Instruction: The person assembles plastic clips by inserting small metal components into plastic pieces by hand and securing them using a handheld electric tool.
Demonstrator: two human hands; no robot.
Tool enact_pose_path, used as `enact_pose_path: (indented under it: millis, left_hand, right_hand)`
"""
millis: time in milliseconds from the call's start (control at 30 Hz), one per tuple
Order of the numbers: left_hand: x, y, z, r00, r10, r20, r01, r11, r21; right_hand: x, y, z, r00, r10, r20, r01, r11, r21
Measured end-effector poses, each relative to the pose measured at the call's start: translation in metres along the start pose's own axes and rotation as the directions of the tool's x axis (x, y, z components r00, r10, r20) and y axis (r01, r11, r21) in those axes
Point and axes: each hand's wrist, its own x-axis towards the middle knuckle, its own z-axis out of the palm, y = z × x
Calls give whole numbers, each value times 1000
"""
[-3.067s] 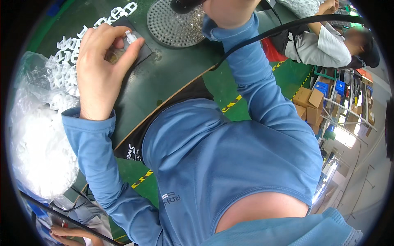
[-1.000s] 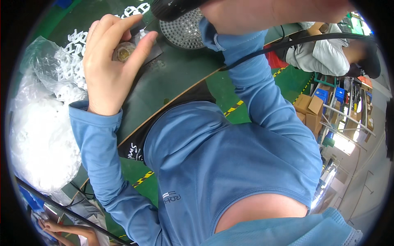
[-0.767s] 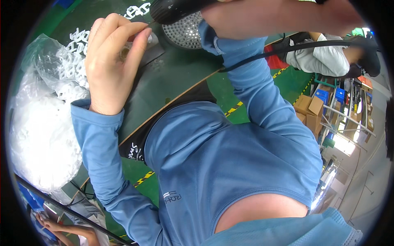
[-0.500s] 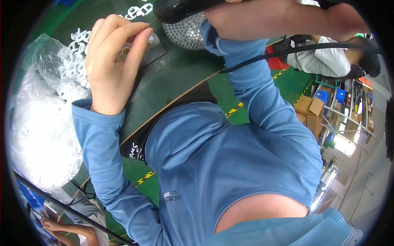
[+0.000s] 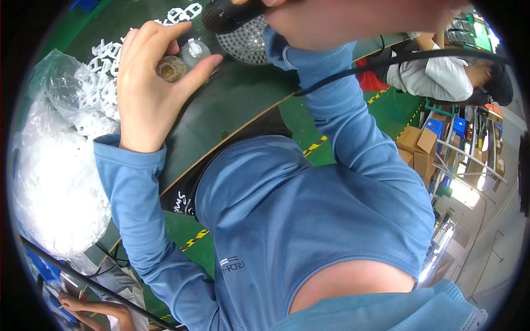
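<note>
My right hand (image 5: 353, 22) reaches across the top of the view, fingers wrapped round a black handheld tool, seemingly an electric screwdriver (image 5: 229, 16). Its tip does not show clearly. My left hand (image 5: 144, 91) is raised over the table, thumb and fingers spread wide with nothing between them. Just beyond its palm stand a small round jar (image 5: 171, 69) with something brownish in it and a small translucent bottle with a white cap (image 5: 195, 51). Under the tool lies a round metal plate (image 5: 245, 44) with rows of small holes or studs.
White plastic pieces (image 5: 105, 58) lie beyond and left of my left hand, beside a large clear bag (image 5: 61, 182) of white contents. The dark green table (image 5: 232, 105) ends close to my body. A black cable (image 5: 386, 60) crosses my right sleeve. Other people sit right and lower left.
My left finger and thumb have parted from the thin tip of the tool and spread open, bringing the jar and bottle into sight. My right hand and the tool have shifted slightly left.
</note>
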Motion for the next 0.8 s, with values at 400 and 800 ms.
enact_pose_path:
  millis: [400,800]
  left_hand:
    - [-10,-6,2,989,-102,110,98,994,43]
    - [-10,-8,2,994,-39,98,33,998,54]
  right_hand:
    - [-19,11,4,998,68,19,-66,994,-90]
    - [-8,21,8,970,211,-124,-166,940,296]
